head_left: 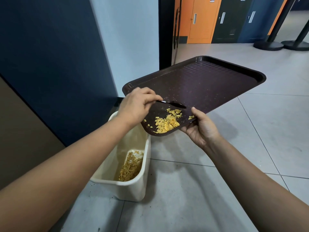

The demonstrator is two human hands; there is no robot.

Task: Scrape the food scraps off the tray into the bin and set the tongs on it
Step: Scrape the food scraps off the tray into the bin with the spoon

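— Why is the tray point(209, 77) held on a slant? 
— So it drains toward its low near corner, which hangs over the open bin point(145, 158) on the floor; the right hand point(202, 129) grips that near edge from below, thumb hooked over the rim, to keep the tilt steady

— And the left hand point(138, 106)? 
— It pinches the tongs point(173, 104) by the handle, dark tips laid flat on the tray just above the yellow food scraps point(167, 123); placed uphill of the heap, seemingly to drag it down and off the edge

— How far along? 
— Part done, by the look of it; similar scraps already lie in the bin, a pile remains at the tray's corner; the tongs are not yet set down
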